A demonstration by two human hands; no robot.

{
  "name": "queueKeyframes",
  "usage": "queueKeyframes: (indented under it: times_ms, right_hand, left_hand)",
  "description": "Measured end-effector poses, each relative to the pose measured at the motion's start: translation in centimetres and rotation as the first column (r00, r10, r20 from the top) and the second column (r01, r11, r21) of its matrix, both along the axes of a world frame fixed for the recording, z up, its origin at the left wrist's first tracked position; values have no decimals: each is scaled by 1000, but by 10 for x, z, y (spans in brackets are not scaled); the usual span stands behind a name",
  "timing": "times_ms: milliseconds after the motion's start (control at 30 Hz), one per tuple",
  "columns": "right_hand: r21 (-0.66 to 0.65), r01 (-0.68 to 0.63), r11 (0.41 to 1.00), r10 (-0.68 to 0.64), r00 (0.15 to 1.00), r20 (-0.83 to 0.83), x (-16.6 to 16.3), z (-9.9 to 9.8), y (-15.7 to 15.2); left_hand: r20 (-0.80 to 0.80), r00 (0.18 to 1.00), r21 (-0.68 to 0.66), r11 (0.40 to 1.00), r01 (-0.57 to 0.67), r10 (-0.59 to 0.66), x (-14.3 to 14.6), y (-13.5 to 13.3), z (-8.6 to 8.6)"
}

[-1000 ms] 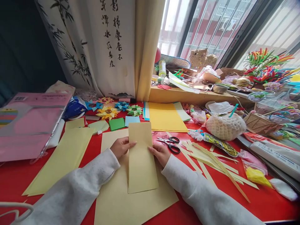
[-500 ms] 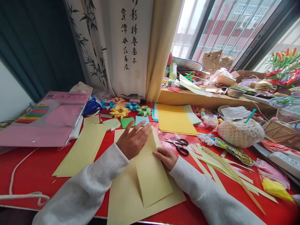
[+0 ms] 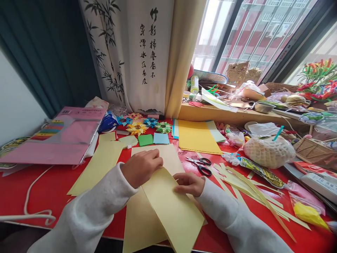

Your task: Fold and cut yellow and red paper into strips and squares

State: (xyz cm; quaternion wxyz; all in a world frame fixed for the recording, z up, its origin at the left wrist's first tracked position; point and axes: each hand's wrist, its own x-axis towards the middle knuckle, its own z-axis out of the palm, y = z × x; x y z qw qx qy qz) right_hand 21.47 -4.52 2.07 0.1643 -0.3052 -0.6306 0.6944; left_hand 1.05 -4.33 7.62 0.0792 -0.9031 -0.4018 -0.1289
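Observation:
A folded pale yellow sheet lies slanted on a larger pale yellow sheet on the red table. My left hand is curled with its fingers closed over the folded sheet's top left edge. On the sheet's right edge my right hand presses down with bent fingers. Both arms wear white sleeves. Black-handled scissors lie just beyond my right hand.
Yellow paper strips spread to the right. A yellow sheet stack and folded paper stars lie farther back. A pink paper pack sits at left, a netted round object at right, a cluttered windowsill behind.
The folded sheet has turned from upright to slanted, its near end swinging right. My left hand went from spread flat on it to curled at its top edge. The view shifted left.

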Motion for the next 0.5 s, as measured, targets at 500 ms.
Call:
queueKeyframes:
  times_ms: [500]
  right_hand:
    - [-141, 51, 989, -88, 958, -272, 16, -6, 22]
  left_hand:
    - [468, -72, -433, 158, -887, 881, -128, -57, -56]
